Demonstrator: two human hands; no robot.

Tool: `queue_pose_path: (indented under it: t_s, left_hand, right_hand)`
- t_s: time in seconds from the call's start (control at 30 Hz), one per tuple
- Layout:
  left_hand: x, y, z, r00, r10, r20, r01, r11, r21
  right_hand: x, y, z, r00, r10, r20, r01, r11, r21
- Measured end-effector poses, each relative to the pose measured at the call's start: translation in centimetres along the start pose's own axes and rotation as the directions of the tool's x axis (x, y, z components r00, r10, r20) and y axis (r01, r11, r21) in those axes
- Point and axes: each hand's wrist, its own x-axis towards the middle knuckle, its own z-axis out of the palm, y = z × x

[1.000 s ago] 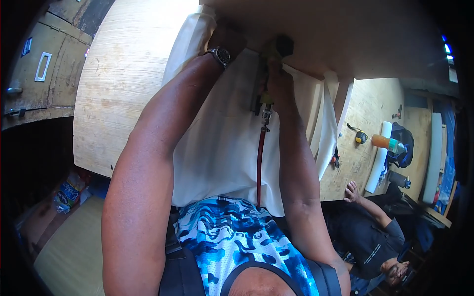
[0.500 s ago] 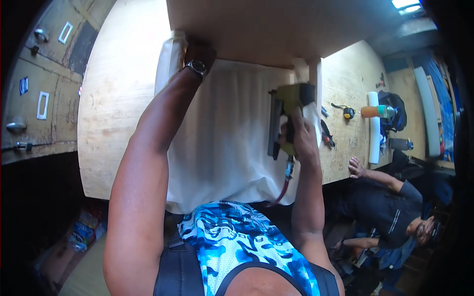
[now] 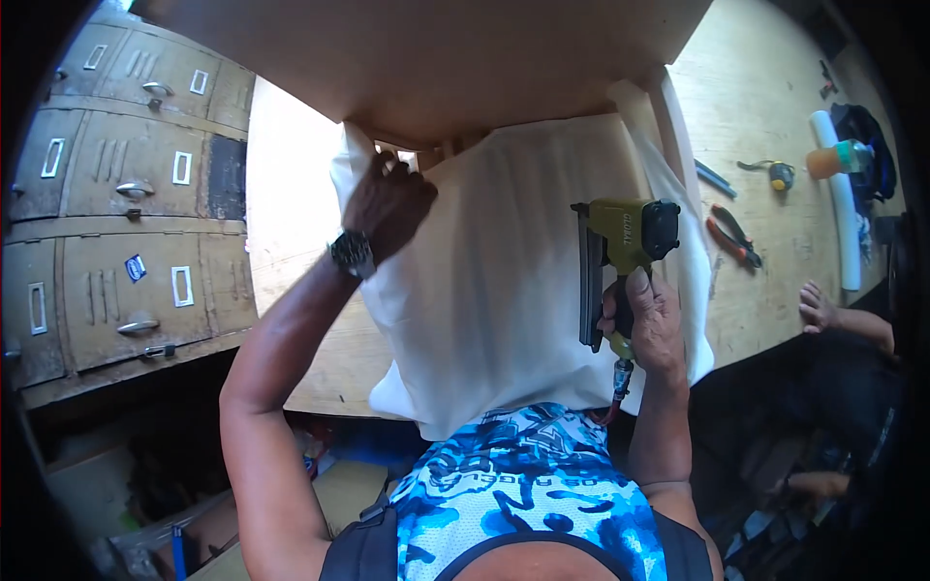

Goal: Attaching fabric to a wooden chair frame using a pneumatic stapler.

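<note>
White cloth (image 3: 494, 271) drapes over a wooden frame (image 3: 672, 121) on the workbench, its near edge hanging by my body. A large brown panel (image 3: 446, 58) rises at the frame's far side. My left hand (image 3: 389, 203), with a watch on the wrist, has its fingers curled on the cloth's far left corner, beside a gap showing bare wood inside. Wrapped round the handle of an olive-green air stapler (image 3: 618, 228) is my right hand (image 3: 651, 320). The stapler is held over the cloth's right side, and a red hose (image 3: 608, 416) runs from its handle.
On the workbench (image 3: 765, 87) to the right lie pliers (image 3: 733, 237), a tape measure (image 3: 781, 176), a bottle (image 3: 828, 162) and a long white roll (image 3: 839, 213). Another person's hand (image 3: 817, 306) rests at the bench edge. Worn lockers (image 3: 107, 276) stand at left.
The stapler has come back from the frame's far right corner toward me. My left hand has come out from under the panel to the cloth's corner. The view has shifted left.
</note>
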Motion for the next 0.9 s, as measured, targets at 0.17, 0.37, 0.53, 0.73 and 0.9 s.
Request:
queue_pose_path:
  t_s: [0.17,0.37,0.53,0.73,0.9]
  left_hand:
    - [-0.5,-0.5,0.4,0.986,-0.122,0.114,0.117,0.992,0.047]
    - [3.5,-4.3,0.3,0.908,-0.406,0.107,0.384,0.906,0.175]
    - [4.2,-4.5,2.6,0.904,-0.365,0.222,0.301,0.913,0.274]
    - [4.9,-4.6,5.2,0.892,-0.433,0.13,0.385,0.878,0.283]
    - [5.6,-4.7,6.0,0.907,-0.421,-0.001,0.41,0.884,0.226]
  right_hand:
    - [3.2,-0.4,1.0,0.996,0.068,0.065,-0.064,0.996,-0.067]
    - [6.7,-3.3,3.2,0.988,0.117,0.101,-0.106,0.988,-0.113]
    - [11.8,-3.7,7.5,0.986,0.067,0.151,-0.077,0.995,0.065]
    - [15.8,-0.7,12.7,0.988,0.085,0.129,-0.071,0.991,-0.114]
    - [17.9,1.2,15.7,0.991,0.115,0.07,-0.107,0.989,-0.098]
